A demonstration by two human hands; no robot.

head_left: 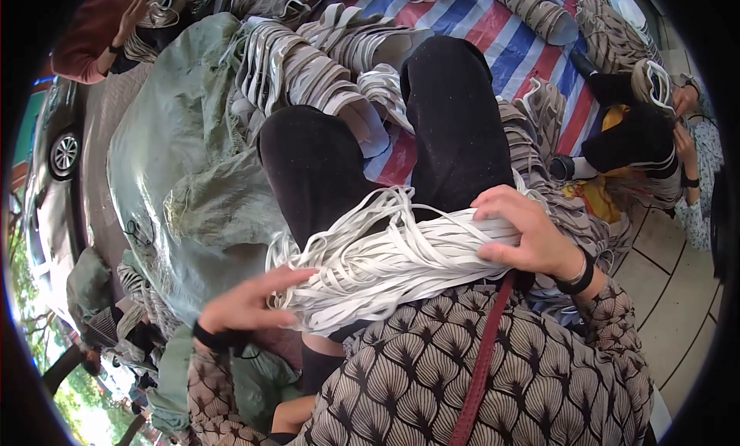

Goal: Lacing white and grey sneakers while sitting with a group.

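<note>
A thick bundle of long white flat laces (401, 253) lies across my lap, its strands looped and loosely tangled. My left hand (250, 303) is at the bundle's left end, fingers stretched out and slightly blurred, the fingertips by the loops. At the other end my right hand (532, 234) rests on the laces, thumb and curved fingers spread apart. Neither hand is closed around the strands. Beyond the bundle are my knees in black trousers (455, 114).
Stacks of nested beige-brown shoe uppers (301, 72) lie past my knees on a striped sheet (478, 30). A big green sack (177, 114) stands at the left. Other people sit at the upper left and at the right, one with hands (684, 122) on similar pieces. A car (62, 153) is far left.
</note>
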